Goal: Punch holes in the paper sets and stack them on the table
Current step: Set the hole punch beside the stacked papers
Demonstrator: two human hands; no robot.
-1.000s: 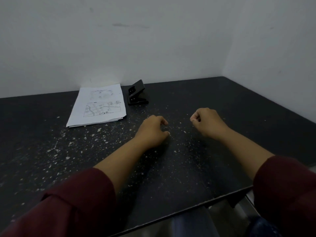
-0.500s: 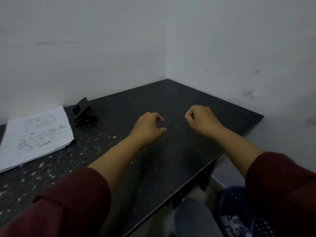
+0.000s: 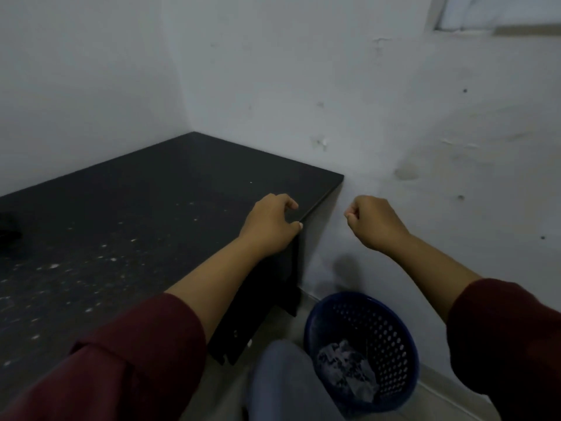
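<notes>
The black table (image 3: 151,189) fills the left half of the view, its top speckled with small white paper bits. Only a dark sliver of the hole punch (image 3: 7,227) shows at the far left edge. The paper stack is out of view. My left hand (image 3: 270,226) hovers over the table's right front corner, fingers loosely curled, holding nothing. My right hand (image 3: 375,221) is a closed fist in the air beyond the table's right edge, in front of the wall, with nothing in it.
A blue perforated waste basket (image 3: 391,338) with crumpled paper inside stands on the floor to the right of the table, against the white wall (image 3: 394,117). My knee in blue jeans (image 3: 282,381) is below, next to the basket.
The view has swung to the right: paper stack gone from sight, the punch nearly so. Both hands moved right with it; the right fist is now past the table edge, and the basket appeared.
</notes>
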